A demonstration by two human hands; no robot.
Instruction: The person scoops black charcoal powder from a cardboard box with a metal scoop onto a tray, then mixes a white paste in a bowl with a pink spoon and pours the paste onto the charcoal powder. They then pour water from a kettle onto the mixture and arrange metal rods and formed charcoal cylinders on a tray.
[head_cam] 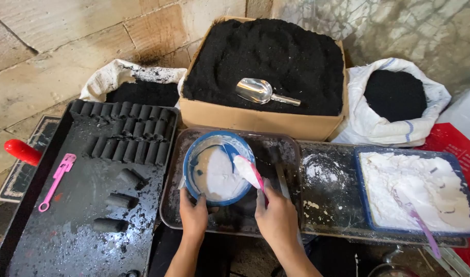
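My left hand (194, 214) steadies blue bowl (219, 166) at near rim, grip curled on its edge. My right hand (277, 218) pinches pink-handled spatula (249, 173), blade coated white, resting in bowl. White paste in bowl looks smooth, mixing seemingly well along. Bowl sits on sooty metal tray (276, 149). Left: black tray (65, 225) with rows of dark cylinders (127, 138). Behind: cardboard box of black powder (266, 66) with metal scoop (258, 91). Right: blue tray of white powder (414, 190). Nothing blocks bowl.

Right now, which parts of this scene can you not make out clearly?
Head view only:
- Handle of the spatula: hidden inside the right hand.
- Bottom of the blue bowl: covered by white paste; the left hand hides its near rim.
- Red object: its far end hidden behind the black tray.
- Depth of powder in the cardboard box: walls hide it.
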